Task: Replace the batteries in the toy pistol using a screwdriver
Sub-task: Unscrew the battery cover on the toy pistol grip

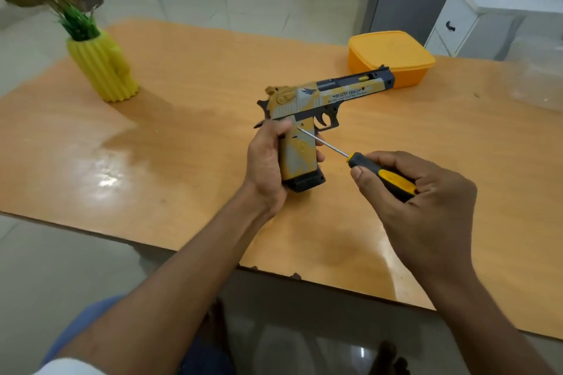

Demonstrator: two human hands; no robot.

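1 toy pistol point(327, 100) sits at the centre of what we see, patterned in yellow and grey with a dark slide and muzzle, a black trigger guard and a black base under the grip; "DESERT EAGLE" is printed along its side. We hold it clear above the table point(189, 76), barrel pointing right and a little away from us, grip pointing down toward us. Our left hand point(266, 164) wraps the grip from the left, thumb across the upper grip and fingertips showing round the far side. Our right hand point(420, 192) curls round the black-and-yellow handle of the screwdriver point(382, 175), which slants up and to the left; its thin metal shaft crosses the gap between the 2 hands, and the tip meets the grip panel just below the trigger guard, apparently at a small screw, though that detail is too fine for us to be sure. Beyond the muzzle, an orange lidded container point(393, 56) rests on the table. At the far left stands a ribbed yellow vase point(103, 67) holding artificial plants. Past the table's right end we see a white cabinet point(475, 14).
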